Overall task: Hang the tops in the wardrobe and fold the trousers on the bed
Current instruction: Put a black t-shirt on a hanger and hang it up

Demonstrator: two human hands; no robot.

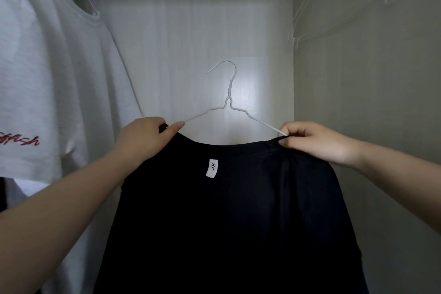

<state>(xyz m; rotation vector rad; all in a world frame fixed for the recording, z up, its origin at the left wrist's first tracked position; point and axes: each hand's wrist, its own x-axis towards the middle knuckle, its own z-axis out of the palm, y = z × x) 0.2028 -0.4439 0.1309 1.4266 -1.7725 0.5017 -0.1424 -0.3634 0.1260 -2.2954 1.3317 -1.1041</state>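
Holding a black top (pixel 229 210) up inside the wardrobe, the person is fitting it onto a thin white wire hanger (pixel 229 100) whose arms are running down into the neckline. The left hand (pixel 143 136) is gripping the left shoulder of the cloth, its thumb lying against the wire; the right hand (pixel 317 143) is pinching the collar edge with curled fingers (pixel 290 132) just where the other wire arm is entering. The fabric is hanging limp and looks light, so it is likely to slide off the slim wire unless both shoulders are seated squarely; the shoulder seams seem the best holds. A white t-shirt (pixel 47 79) is hanging close on the left, empty hangers (pixel 338 7) are blurring at upper right, and the open gap between them is offering room for the hook.
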